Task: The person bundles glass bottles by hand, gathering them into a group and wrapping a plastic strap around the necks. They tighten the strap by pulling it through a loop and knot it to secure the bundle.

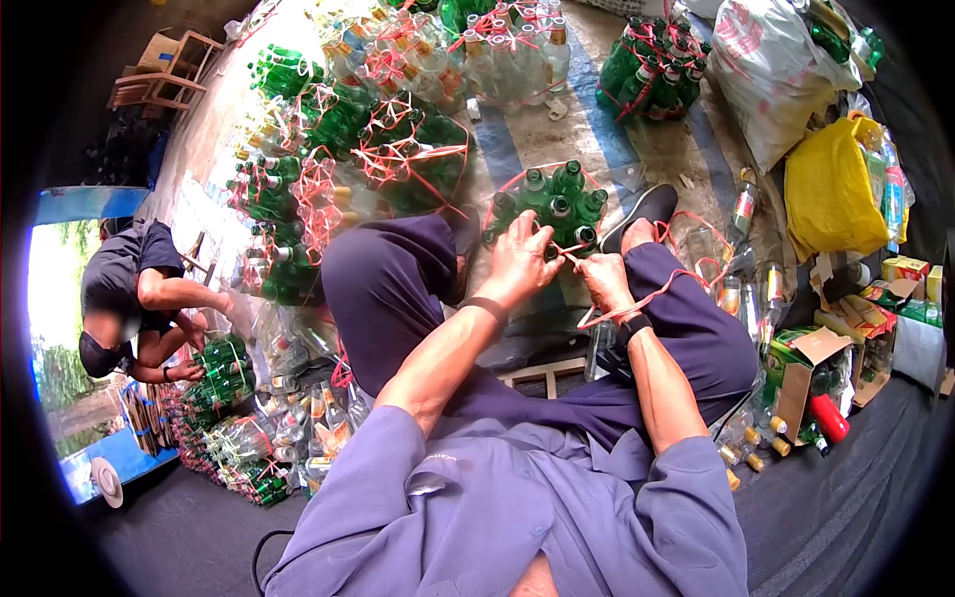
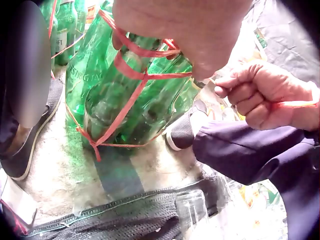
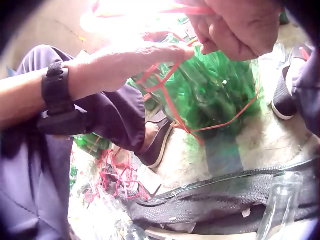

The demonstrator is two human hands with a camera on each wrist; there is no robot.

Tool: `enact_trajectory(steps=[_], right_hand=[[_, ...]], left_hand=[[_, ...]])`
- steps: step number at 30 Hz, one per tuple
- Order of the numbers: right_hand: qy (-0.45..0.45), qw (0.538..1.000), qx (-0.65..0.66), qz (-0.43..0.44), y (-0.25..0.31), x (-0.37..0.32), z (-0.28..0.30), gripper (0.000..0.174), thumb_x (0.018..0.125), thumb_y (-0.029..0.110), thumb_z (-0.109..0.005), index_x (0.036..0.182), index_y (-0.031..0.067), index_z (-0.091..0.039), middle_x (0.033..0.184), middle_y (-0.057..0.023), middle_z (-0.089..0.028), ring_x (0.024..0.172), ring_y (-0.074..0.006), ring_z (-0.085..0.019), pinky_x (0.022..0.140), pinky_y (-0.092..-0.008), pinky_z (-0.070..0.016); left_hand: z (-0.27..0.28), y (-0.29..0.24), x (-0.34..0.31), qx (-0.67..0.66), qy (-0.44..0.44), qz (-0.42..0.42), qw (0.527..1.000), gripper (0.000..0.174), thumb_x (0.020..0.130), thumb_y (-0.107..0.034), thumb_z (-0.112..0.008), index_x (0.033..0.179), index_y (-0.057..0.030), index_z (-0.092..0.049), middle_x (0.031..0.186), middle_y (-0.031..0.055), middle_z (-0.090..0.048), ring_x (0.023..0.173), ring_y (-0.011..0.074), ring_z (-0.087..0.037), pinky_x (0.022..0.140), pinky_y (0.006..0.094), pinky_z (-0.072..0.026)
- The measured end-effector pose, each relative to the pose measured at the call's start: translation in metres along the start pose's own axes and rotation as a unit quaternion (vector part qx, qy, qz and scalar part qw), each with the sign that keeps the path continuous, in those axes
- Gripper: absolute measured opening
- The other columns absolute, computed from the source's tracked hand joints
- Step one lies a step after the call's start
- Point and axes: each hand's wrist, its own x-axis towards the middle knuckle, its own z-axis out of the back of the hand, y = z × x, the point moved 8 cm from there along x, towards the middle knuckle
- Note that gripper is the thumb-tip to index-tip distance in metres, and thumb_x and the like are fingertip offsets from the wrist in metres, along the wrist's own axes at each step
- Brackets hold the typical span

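A bundle of green glass bottles (image 1: 559, 199) stands upright on the floor between the person's feet. Red plastic twine (image 2: 131, 102) loops around it and crosses in knots on the near side, shown in the left wrist view. Over the near bottle necks, the left hand (image 1: 519, 261) pinches the twine between thumb and finger. Just to its right, the right hand (image 1: 605, 282) grips the same twine in curled fingers, with a short stretch running between the hands. A loose length trails from the right fist (image 3: 240, 27) past the wrist.
Several tied bottle bundles (image 1: 413, 149) crowd the left and far side. Another green bundle (image 1: 655, 75) stands at the far right, near white and yellow sacks (image 1: 831, 189). Cartons (image 1: 811, 363) and loose bottles lie on the right. A second person (image 1: 139, 289) bends over bottles at left.
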Motion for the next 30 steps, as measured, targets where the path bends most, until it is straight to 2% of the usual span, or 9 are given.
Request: enact_trajectory(steps=[6,7,10,14,15,24,26,28,30], right_hand=[[-0.012,1.0,0.028,0.007,0.019,-0.01,0.008,0.023,0.081,0.018,-0.06,0.074,0.001,-0.075,0.056,-0.0083,-0.061,0.049,-0.0155,-0.055,0.049,-0.0335,-0.0434],[-0.007,0.984,0.089,-0.151,0.014,-0.014,0.01,0.023,0.081,0.017,-0.061,0.074,0.0011,-0.074,0.053,-0.0071,-0.058,0.05,-0.0139,-0.053,0.049,-0.0331,-0.0419],[-0.008,0.989,0.05,-0.138,0.008,-0.01,0.01,0.023,0.08,0.019,-0.06,0.074,0.0018,-0.075,0.054,-0.0098,-0.059,0.05,-0.0163,-0.055,0.051,-0.0347,-0.044],[-0.02,0.988,0.032,-0.152,0.005,-0.007,0.014,0.025,0.08,0.022,-0.06,0.074,0.0032,-0.075,0.058,-0.0149,-0.064,0.051,-0.0228,-0.06,0.056,-0.0371,-0.0484],[-0.025,0.989,0.024,-0.146,0.007,-0.007,0.015,0.025,0.08,0.022,-0.061,0.074,0.0032,-0.075,0.057,-0.0146,-0.063,0.051,-0.0228,-0.06,0.056,-0.0372,-0.0484],[-0.035,0.994,-0.021,-0.105,-0.001,0.001,0.013,0.024,0.079,0.023,-0.061,0.068,0.0043,-0.073,0.06,-0.0141,-0.065,0.057,-0.0262,-0.064,0.059,-0.038,-0.0505],[-0.038,0.996,-0.021,-0.084,-0.004,0.004,0.014,0.025,0.08,0.023,-0.061,0.067,0.0046,-0.072,0.062,-0.0141,-0.066,0.058,-0.0268,-0.065,0.06,-0.0381,-0.0509],[0.016,0.979,-0.193,0.059,0.014,0.009,0.006,0.025,0.078,0.024,-0.062,0.07,0.0016,-0.07,0.07,-0.0192,-0.067,0.071,-0.0377,-0.067,0.066,-0.0459,-0.0533],[-0.006,0.991,-0.133,0.017,0.008,0.01,0.009,0.025,0.077,0.024,-0.062,0.07,0.0016,-0.07,0.07,-0.0191,-0.067,0.071,-0.0374,-0.067,0.067,-0.046,-0.0534]], left_hand=[[-0.005,0.006,0.004,-0.027,-0.005,-0.004,1.0,0.046,0.073,-0.033,-0.081,0.109,-0.0074,-0.068,0.131,0.0195,-0.048,0.114,0.0382,-0.058,0.088,0.0495,-0.0517],[-0.004,0.005,0.005,-0.032,-0.003,-0.003,0.999,0.043,0.073,-0.032,-0.08,0.107,-0.008,-0.068,0.13,0.0191,-0.049,0.113,0.0379,-0.058,0.088,0.0491,-0.0518],[0.0,0.004,0.005,-0.012,-0.003,-0.011,1.0,0.041,0.074,-0.032,-0.08,0.106,-0.0084,-0.069,0.129,0.0187,-0.049,0.111,0.0374,-0.059,0.086,0.0481,-0.0523],[-0.002,-0.004,0.0,0.077,-0.036,-0.033,0.996,0.054,0.074,-0.035,-0.08,0.117,-0.0064,-0.065,0.134,0.0219,-0.046,0.137,0.0411,-0.035,0.108,0.0573,-0.0317],[-0.009,-0.002,0.0,0.09,-0.005,-0.03,0.996,0.063,0.076,-0.038,-0.078,0.126,-0.0051,-0.06,0.141,0.0227,-0.043,0.142,0.0445,-0.027,0.111,0.0614,-0.023],[-0.005,-0.008,0.01,0.132,0.015,0.033,0.991,0.086,0.074,-0.04,-0.08,0.145,-0.0072,-0.043,0.158,0.0324,-0.015,0.149,0.0466,-0.014,0.115,0.0643,-0.016],[-0.01,-0.006,0.01,0.131,0.018,0.027,0.991,0.09,0.073,-0.039,-0.081,0.146,-0.007,-0.041,0.158,0.0312,-0.018,0.15,0.047,-0.011,0.114,0.0658,-0.0157],[-0.013,-0.007,0.006,0.118,0.024,0.026,0.992,0.092,0.072,-0.039,-0.081,0.147,-0.0067,-0.04,0.158,0.0306,-0.019,0.15,0.0464,-0.011,0.114,0.0652,-0.0147],[-0.01,-0.007,0.0,0.128,0.024,0.022,0.991,0.091,0.072,-0.038,-0.081,0.147,-0.0067,-0.04,0.158,0.0301,-0.02,0.15,0.0463,-0.012,0.114,0.0647,-0.0145]])
